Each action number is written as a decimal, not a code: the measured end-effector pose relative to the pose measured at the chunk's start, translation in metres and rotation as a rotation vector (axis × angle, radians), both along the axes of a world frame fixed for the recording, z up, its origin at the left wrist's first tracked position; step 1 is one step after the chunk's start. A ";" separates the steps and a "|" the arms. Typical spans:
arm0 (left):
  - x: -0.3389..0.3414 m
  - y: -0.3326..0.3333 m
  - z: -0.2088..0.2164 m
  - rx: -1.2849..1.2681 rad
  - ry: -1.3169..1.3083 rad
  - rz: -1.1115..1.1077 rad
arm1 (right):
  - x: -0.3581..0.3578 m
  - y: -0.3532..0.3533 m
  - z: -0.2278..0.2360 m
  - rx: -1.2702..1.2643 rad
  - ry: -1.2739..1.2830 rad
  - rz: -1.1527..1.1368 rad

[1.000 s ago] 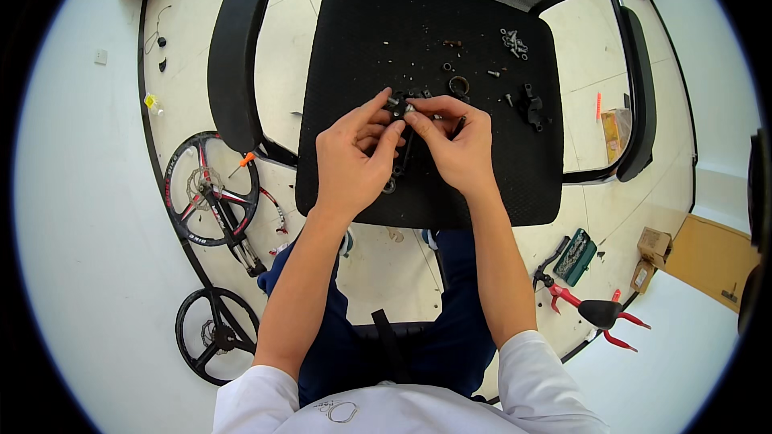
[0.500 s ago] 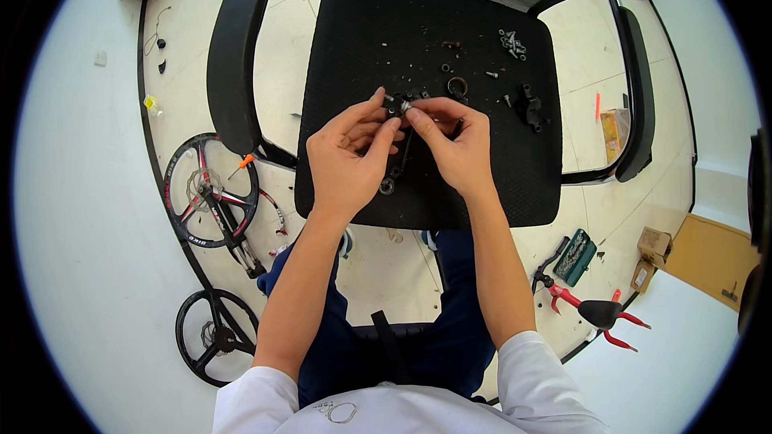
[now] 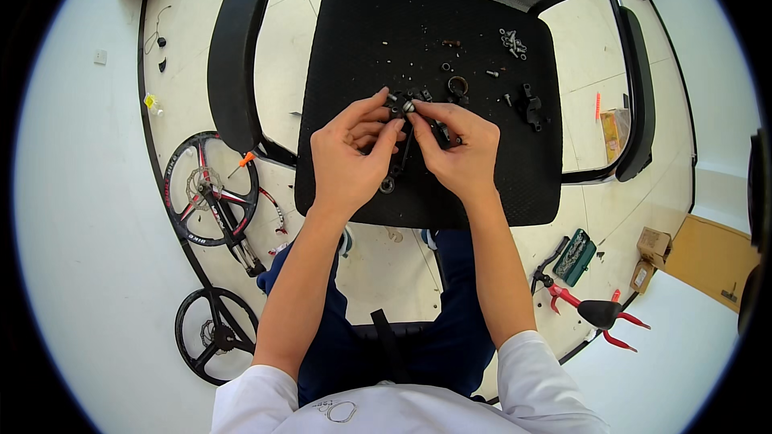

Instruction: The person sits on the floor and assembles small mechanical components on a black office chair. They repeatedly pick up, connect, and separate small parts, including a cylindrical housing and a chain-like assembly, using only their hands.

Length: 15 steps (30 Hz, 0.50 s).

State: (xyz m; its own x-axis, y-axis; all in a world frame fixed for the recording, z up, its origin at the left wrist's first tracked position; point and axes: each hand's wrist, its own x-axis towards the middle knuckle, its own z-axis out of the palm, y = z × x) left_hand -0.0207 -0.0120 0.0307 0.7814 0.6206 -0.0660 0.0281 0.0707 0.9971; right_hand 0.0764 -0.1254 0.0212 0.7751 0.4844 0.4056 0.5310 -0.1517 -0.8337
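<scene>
Over the black chair seat (image 3: 498,177) my two hands meet at the fingertips. My left hand (image 3: 350,157) is closed round a small dark part (image 3: 396,112) with a short silver pin or bolt end (image 3: 392,97) sticking out. Thumb and forefinger of my right hand (image 3: 464,149) pinch a small silver ring-shaped piece (image 3: 408,106) against that dark part. Whether the piece is a nut or a washer is too small to tell. Beneath the hands lie black parts, partly hidden, among them a thin rod with a ring end (image 3: 387,185).
On the seat lie a round collar (image 3: 457,86), a black clamp-like part (image 3: 528,108), loose bolts (image 3: 492,74) and a pile of silver screws (image 3: 512,44). Armrests (image 3: 233,56) flank it. Bicycle wheels (image 3: 211,189), a screwdriver (image 3: 241,165) and a green tool case (image 3: 573,257) are on the floor.
My right hand has shifted slightly to the right and its fingers have turned at the silver piece, uncovering more of it. My left hand stays nearly in place.
</scene>
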 end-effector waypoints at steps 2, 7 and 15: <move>-0.002 0.001 0.002 -0.003 0.004 0.013 | -0.002 0.001 0.008 -0.045 0.072 0.010; 0.000 -0.001 0.004 0.017 -0.003 0.008 | 0.000 -0.004 0.003 0.024 0.465 0.062; 0.001 -0.002 0.003 0.004 -0.033 -0.003 | -0.003 -0.003 0.008 0.007 0.166 -0.004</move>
State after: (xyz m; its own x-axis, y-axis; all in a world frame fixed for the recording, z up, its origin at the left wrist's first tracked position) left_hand -0.0197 -0.0135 0.0335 0.7849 0.6185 -0.0378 -0.0046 0.0668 0.9978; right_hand 0.0735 -0.1284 0.0293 0.8336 0.4788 0.2754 0.3855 -0.1472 -0.9109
